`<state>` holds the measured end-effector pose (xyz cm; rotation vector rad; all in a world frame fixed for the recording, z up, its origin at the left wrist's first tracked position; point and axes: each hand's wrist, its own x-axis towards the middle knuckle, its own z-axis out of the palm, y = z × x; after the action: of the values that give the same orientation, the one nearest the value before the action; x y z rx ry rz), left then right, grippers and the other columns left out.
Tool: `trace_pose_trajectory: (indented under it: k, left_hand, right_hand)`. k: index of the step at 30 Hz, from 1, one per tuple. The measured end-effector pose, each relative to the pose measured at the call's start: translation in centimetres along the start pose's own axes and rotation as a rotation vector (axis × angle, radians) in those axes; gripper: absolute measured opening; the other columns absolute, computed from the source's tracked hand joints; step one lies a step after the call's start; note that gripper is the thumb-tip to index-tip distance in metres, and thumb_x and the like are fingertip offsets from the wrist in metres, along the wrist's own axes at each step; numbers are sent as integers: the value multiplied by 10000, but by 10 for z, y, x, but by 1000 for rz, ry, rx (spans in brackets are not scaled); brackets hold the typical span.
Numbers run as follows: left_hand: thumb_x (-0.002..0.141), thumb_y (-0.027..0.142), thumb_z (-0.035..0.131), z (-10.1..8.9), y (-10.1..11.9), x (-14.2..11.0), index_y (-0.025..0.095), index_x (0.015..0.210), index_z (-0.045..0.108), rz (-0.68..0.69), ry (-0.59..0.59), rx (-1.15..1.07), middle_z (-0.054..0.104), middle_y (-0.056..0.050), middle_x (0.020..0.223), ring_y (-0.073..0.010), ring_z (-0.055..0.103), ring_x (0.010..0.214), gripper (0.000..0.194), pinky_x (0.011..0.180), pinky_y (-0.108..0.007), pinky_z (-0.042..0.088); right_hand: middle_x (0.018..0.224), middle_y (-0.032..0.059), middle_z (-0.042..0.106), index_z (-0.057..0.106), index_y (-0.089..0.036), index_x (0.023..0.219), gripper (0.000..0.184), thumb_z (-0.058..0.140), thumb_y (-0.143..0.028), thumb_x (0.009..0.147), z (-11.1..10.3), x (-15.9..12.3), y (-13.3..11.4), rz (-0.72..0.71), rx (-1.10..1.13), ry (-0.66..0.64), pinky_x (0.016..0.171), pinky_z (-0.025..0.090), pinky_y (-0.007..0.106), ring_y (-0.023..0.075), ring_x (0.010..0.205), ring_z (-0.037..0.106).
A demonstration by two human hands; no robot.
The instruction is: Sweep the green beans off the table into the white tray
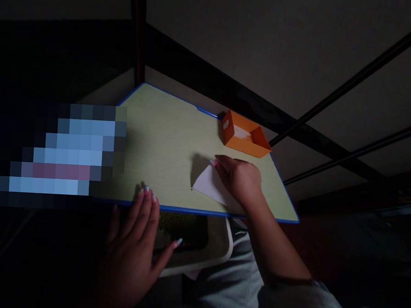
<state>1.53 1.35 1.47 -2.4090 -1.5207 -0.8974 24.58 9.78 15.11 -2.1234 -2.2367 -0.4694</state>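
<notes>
My right hand (243, 181) is pinched at the top of a white, paper-like piece (207, 184) with a pointed corner. That piece lies against the pale tabletop (165, 138), and its right part is hidden under my hand and wrist. My left hand (141, 235) reaches over the table's blue front edge with fingers outstretched and thumb spread. Its fingertips rest at the edge of the tabletop, and nothing is in it. Beyond my right hand sits an orange open box (247, 148) with something whitish inside.
Below the front edge is a white tub (229, 247) holding dark green material, close to my legs (232, 270). A pixelated bluish patch (71, 151) covers the table's left side. Behind the table stands a panelled wall (266, 51) with dark bars. The room is dim.
</notes>
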Motion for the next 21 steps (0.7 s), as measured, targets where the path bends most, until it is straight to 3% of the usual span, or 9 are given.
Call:
trace_pose_trajectory:
  k: [10, 16, 21]
  left_hand:
    - [927, 628, 366, -2, 0, -1, 57, 1568, 204, 10, 4, -2, 419, -247, 1627, -349, 339, 1561, 873, 1296, -568, 185]
    - [927, 599, 386, 0, 0, -1, 24, 1552, 230, 14, -1, -3, 401, -261, 1634, -347, 292, 1582, 863, 1312, -539, 112]
    - [929, 620, 360, -1, 0, -1, 71, 1577, 177, -7, -7, -20, 414, -241, 1632, -354, 339, 1560, 869, 1294, -581, 182]
  right_hand:
    - [971, 95, 816, 719, -287, 1275, 454, 400, -534, 1066, -3, 2, -6, -27, -25, -61, 579, 354, 309, 239, 767, 743]
    - [971, 68, 822, 713, -300, 1282, 409, 442, -514, 1064, 0, -4, -8, -71, 21, -52, 599, 337, 300, 215, 770, 740]
    - [927, 85, 809, 722, -263, 1259, 418, 446, -500, 1055, 4, 0, -10, -59, 59, -2, 573, 308, 307, 200, 698, 706]
